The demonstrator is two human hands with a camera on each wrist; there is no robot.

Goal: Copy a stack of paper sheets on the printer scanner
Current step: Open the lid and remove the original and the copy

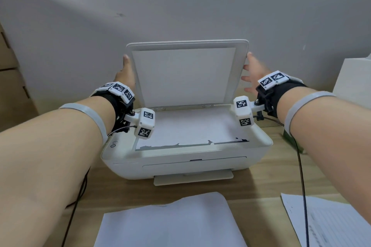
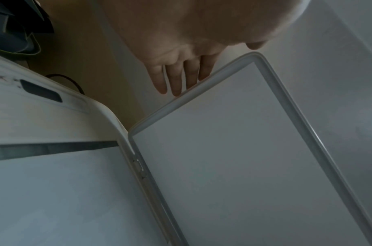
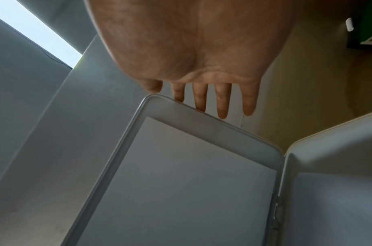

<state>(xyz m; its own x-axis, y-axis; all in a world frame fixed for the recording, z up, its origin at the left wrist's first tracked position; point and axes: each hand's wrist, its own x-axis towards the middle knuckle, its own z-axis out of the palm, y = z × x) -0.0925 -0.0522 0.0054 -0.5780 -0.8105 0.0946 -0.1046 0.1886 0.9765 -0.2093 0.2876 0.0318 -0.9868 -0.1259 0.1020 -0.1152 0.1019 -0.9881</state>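
Note:
The white printer (image 1: 180,162) stands on a wooden desk with its scanner lid (image 1: 184,74) raised nearly upright. A white sheet (image 1: 190,128) lies on the glass. My left hand (image 1: 125,72) is at the lid's left edge, its straight fingers (image 2: 176,79) lying behind the rim (image 2: 202,93). My right hand (image 1: 252,70) is at the lid's right edge, with its spread, straight fingers (image 3: 222,103) reaching past the rim (image 3: 202,114). A stack of blank sheets (image 1: 166,222) lies on the desk in front of the printer. A printed sheet (image 1: 329,224) lies at the front right.
A grey wall rises just behind the lid. A white box (image 1: 353,80) and a green item (image 1: 289,138) sit right of the printer. Cardboard boxes (image 1: 10,70) are stacked at the left. Black cables (image 1: 301,166) trail from both wrists across the desk.

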